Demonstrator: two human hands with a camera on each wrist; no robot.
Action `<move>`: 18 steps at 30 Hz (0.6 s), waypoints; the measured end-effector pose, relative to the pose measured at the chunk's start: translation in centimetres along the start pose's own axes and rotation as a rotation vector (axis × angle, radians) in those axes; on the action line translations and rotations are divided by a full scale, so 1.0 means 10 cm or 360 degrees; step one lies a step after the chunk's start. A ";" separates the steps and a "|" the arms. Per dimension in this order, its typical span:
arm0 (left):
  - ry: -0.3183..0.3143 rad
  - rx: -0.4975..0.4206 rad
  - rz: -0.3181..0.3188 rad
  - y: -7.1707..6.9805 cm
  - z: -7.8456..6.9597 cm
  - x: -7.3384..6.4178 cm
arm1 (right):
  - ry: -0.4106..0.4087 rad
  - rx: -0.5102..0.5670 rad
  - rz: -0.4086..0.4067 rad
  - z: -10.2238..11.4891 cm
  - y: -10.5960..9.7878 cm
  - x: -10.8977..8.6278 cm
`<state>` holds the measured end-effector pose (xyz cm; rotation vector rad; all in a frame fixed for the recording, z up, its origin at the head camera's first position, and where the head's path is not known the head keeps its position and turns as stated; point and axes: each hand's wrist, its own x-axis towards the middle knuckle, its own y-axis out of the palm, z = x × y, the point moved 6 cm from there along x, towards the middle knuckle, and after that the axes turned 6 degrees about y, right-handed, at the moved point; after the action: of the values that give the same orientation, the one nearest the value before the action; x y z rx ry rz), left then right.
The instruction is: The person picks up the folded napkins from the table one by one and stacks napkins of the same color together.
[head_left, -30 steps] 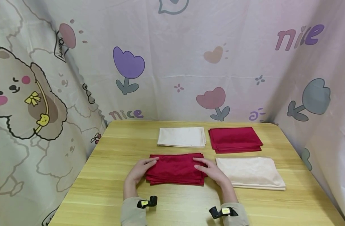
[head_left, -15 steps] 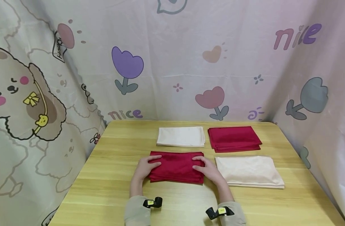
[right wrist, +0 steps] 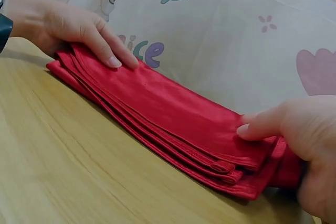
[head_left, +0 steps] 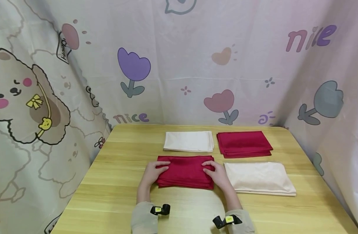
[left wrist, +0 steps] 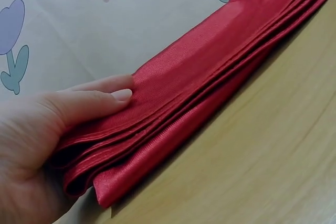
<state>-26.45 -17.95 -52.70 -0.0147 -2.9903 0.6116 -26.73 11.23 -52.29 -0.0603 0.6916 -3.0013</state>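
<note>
A folded red satin cloth (head_left: pixel 185 172), several layers thick, lies on the table between my hands. My left hand (head_left: pixel 149 173) holds its left end, thumb and forefinger on top and the palm against the folds. At the right end, my right hand (head_left: pixel 220 175) grips in the same way, with its thumb (right wrist: pixel 257 127) on the upper layer in the right wrist view. The lower fingers of both hands are hidden. Stacked folds show along the near edge in the left wrist view, where a bottom layer sticks out slightly.
On the wooden table (head_left: pixel 114 198), a folded white cloth (head_left: pixel 188 141) lies behind, and another folded red cloth (head_left: pixel 244 143) at the back right. A folded cream cloth (head_left: pixel 259 178) sits just right of my right hand. A printed curtain (head_left: pixel 173 65) encloses the table's back and sides.
My left hand has moved right and slightly away from me, and the cloth's left-end layers now lie more even. The cloth has shifted slightly away from me; the right hand has barely moved.
</note>
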 end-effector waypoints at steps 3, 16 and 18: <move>0.0006 0.0001 0.0013 0.01 0.01 0.00 | -0.0029 -0.0027 0.0028 0.01 0.01 -0.01; 0.0019 0.0067 0.0061 0.02 -0.03 -0.01 | -0.0063 -0.0155 0.0035 0.01 0.05 -0.02; 0.0012 0.0077 0.0044 0.02 -0.02 -0.01 | -0.0076 -0.0177 -0.0018 0.03 0.04 -0.02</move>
<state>-26.34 -17.68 -52.59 -0.0546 -2.9718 0.6847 -26.48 10.81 -52.22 -0.1413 0.8555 -2.9583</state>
